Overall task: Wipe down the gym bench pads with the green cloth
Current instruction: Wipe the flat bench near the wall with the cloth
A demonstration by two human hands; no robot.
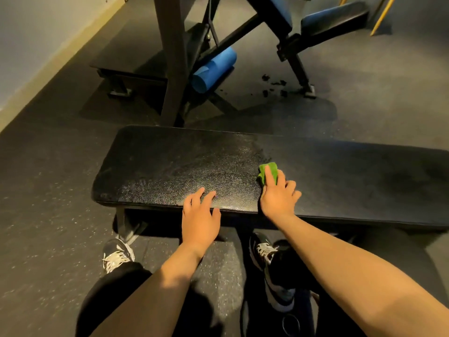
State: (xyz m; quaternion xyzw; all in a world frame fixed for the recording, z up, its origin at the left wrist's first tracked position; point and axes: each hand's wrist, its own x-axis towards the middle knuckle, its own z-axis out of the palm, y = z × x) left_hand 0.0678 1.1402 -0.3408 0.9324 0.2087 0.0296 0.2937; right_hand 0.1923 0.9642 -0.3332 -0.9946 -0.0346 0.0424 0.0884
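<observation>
A flat black bench pad (184, 166) runs across the middle of the view, its left half shiny. A small green cloth (269, 171) lies on the pad near its front edge. My right hand (278, 194) presses the cloth down with straight fingers, and most of the cloth is hidden under them. My left hand (200, 215) rests on the pad's front edge to the left of the cloth, fingers spread and holding nothing.
Behind the bench stands a black frame (173, 57) with a blue foam roller (213, 69) and an incline bench with blue pads (332, 15). Dark crumbs (274, 85) lie on the grey rubber floor. A wall (36, 32) runs along the left. My shoes are under the bench's front edge.
</observation>
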